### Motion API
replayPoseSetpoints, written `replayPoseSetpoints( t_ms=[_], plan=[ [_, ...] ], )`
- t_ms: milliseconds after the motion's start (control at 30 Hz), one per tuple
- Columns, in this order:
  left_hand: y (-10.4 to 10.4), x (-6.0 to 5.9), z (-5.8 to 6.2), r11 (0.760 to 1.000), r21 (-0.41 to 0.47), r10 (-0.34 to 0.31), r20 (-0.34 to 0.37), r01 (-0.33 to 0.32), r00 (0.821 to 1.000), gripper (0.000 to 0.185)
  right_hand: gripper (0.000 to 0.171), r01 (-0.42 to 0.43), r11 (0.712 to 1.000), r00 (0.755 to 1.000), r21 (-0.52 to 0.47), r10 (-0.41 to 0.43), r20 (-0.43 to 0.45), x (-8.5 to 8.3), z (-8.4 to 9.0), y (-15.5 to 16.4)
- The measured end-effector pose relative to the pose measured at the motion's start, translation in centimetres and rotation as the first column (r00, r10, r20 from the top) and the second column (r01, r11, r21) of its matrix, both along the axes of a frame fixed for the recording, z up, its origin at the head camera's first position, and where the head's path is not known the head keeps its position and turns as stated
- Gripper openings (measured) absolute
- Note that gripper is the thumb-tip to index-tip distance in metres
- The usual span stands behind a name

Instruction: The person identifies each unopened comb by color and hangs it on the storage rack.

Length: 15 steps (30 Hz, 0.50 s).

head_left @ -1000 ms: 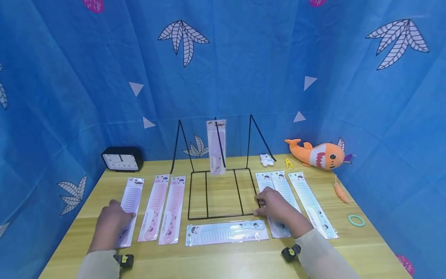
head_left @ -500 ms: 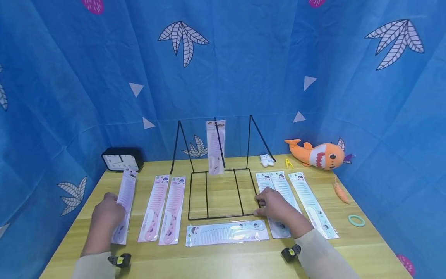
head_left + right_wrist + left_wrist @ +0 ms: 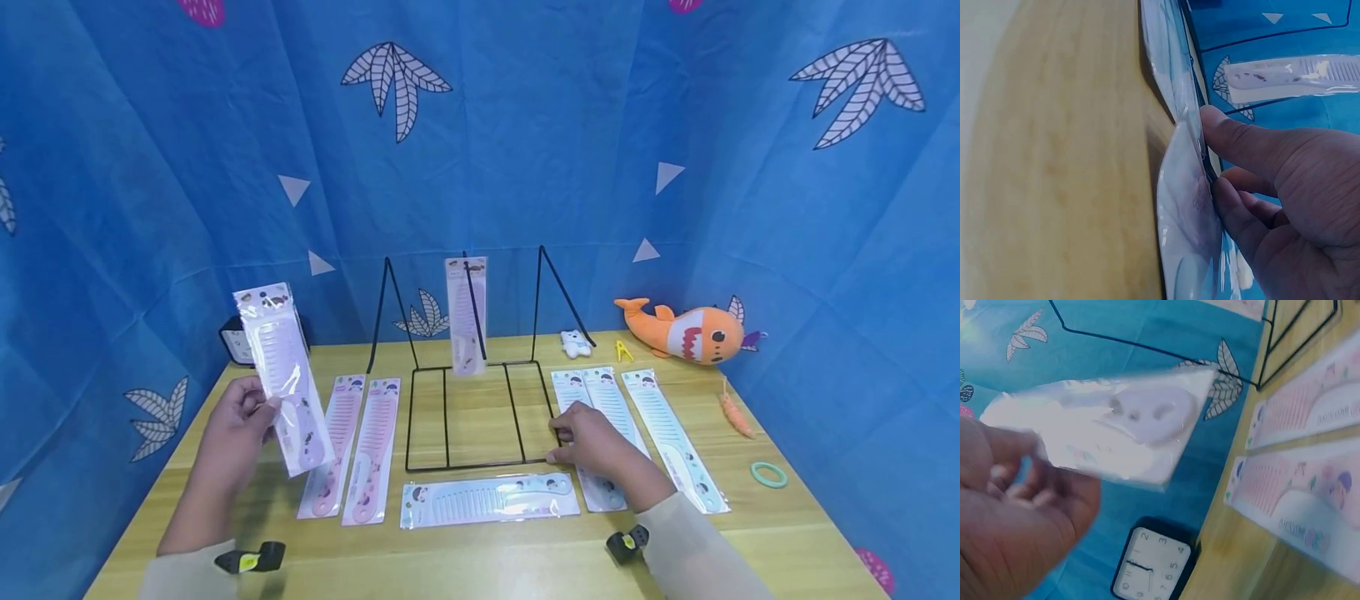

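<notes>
My left hand (image 3: 238,427) holds a packaged lilac comb (image 3: 283,377) lifted off the table, tilted with its top toward the back left; the left wrist view shows the packet (image 3: 1110,428) pinched in the fingers. My right hand (image 3: 592,442) rests at the front right corner of the black wire rack (image 3: 480,412), fingers on its frame and on a blue comb packet (image 3: 1188,206). One comb packet (image 3: 466,315) hangs on the rack's upright. Two pink comb packets (image 3: 358,446) lie left of the rack, one blue packet (image 3: 487,500) in front, three blue ones (image 3: 637,425) to the right.
A black clock (image 3: 232,343) stands at the back left, partly behind the lifted packet. An orange shark plush (image 3: 686,332), a small white toy (image 3: 573,342), a yellow clip (image 3: 622,351), an orange carrot-like piece (image 3: 733,414) and a green ring (image 3: 767,474) lie on the right. Blue cloth walls enclose the wooden table (image 3: 480,558).
My left hand picked the lilac comb packet off the table's left side and raised it upright in the air. The right hand has not moved.
</notes>
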<state>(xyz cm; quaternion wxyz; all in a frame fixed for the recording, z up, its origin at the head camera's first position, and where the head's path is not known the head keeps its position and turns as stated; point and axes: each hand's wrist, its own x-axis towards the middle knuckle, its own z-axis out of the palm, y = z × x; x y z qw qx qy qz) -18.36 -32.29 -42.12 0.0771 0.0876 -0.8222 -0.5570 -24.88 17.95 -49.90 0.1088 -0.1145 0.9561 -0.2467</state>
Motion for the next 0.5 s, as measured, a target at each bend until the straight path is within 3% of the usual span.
replayPoseSetpoints(
  t_ms=[67,133,200,300,433,500],
  plan=[
    [0.1,0.2,0.0,0.989,0.116,-0.072,-0.129,0.087,0.989,0.032,0.063,0.003,1.0,1.0,-0.002,-0.003,0.0,-0.1,-0.1,0.1],
    [0.2,0.4,0.0,0.95,0.231,-0.148,-0.262,0.211,0.954,0.029,0.063,0.002,1.0,1.0,-0.002,-0.002,-0.001,-0.1,-0.1,0.1],
    [0.3,0.3,-0.2,0.887,0.314,-0.209,-0.38,0.338,0.901,0.032,0.063,-0.006,1.0,1.0,-0.002,0.006,-0.005,-0.1,-0.2,0.1],
    [0.6,0.2,-0.3,0.786,0.366,-0.277,-0.513,0.499,0.812,0.038,0.064,-0.011,1.0,1.0,-0.009,0.011,-0.011,0.0,-0.2,0.1],
    [1.0,0.2,-0.1,0.664,0.358,-0.362,-0.614,0.656,0.701,0.044,0.064,-0.016,1.0,1.0,-0.018,0.016,-0.016,0.0,-0.1,0.2],
    [1.3,0.3,0.2,0.627,0.323,-0.424,-0.622,0.709,0.659,0.047,0.064,-0.015,1.0,1.0,-0.016,0.014,-0.016,-0.1,-0.1,0.2]
  ],
)
